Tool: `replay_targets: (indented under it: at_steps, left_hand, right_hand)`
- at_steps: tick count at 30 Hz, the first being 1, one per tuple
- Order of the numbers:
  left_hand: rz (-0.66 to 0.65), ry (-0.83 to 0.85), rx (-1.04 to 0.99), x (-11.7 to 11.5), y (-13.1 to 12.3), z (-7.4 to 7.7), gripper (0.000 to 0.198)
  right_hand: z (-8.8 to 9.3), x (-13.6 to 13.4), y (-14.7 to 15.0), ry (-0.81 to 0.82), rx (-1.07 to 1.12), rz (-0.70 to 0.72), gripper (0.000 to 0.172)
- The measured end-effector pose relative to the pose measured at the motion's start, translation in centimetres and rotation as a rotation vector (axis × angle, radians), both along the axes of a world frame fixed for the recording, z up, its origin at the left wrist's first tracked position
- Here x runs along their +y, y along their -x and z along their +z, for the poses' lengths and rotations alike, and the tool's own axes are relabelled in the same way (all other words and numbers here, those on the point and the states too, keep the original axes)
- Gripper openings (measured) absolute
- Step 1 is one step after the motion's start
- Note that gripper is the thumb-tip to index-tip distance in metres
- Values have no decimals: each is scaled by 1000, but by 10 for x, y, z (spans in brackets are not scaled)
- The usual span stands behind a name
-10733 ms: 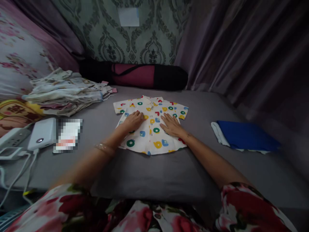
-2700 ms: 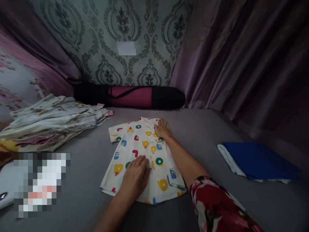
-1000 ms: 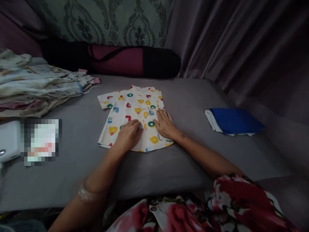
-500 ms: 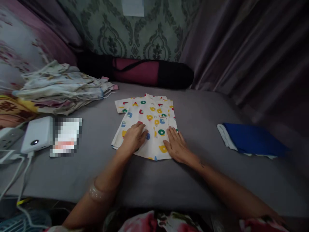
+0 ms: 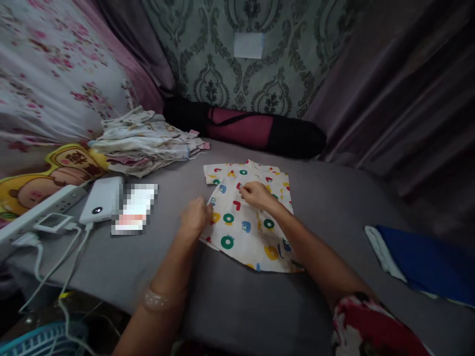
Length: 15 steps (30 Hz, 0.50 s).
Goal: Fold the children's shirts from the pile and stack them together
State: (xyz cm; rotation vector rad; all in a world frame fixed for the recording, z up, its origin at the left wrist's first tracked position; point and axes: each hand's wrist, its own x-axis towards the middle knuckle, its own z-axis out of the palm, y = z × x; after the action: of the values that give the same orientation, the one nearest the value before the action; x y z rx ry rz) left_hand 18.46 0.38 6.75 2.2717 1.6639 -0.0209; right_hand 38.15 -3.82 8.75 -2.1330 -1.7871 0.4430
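A small white shirt [image 5: 247,222] printed with coloured letters lies on the grey surface [image 5: 230,306], its right side folded in. My left hand [image 5: 195,217] is at the shirt's left edge, its fingers curled and pinching the cloth there. Resting on the upper middle of the shirt, my right hand [image 5: 254,194] has its fingers bent and pressed on the fabric.
A pile of pale folded clothes [image 5: 144,143] sits at the back left. A dark and maroon roll bag [image 5: 256,129] lies along the wall. A blue folded cloth [image 5: 423,264] lies at the right. A white power bank [image 5: 100,200], power strip and cables sit at the left edge.
Both hands left the shirt's lower part: the left went to its left edge and closed on the cloth, the right moved up to the chest. The view swung left.
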Motion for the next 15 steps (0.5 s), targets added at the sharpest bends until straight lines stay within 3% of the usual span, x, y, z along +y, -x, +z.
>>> replay_targets:
  at_steps: [5,8,12,15]
  left_hand:
    - [-6,46,0,0,-1,1,32]
    - [-18,45,15,-1,-1,3,33]
    - [-32,51,19,-2,-2,3,30]
    - [-50,44,7,-1,-2,0,28]
  right_hand:
    - [-5,89,35,-52,46,-32,26]
    - [-11,126,52,-17,17,-73,25]
    - [-24,148,70,61,-28,-77,30]
    - [-34,153,80,43,-85,-98,44]
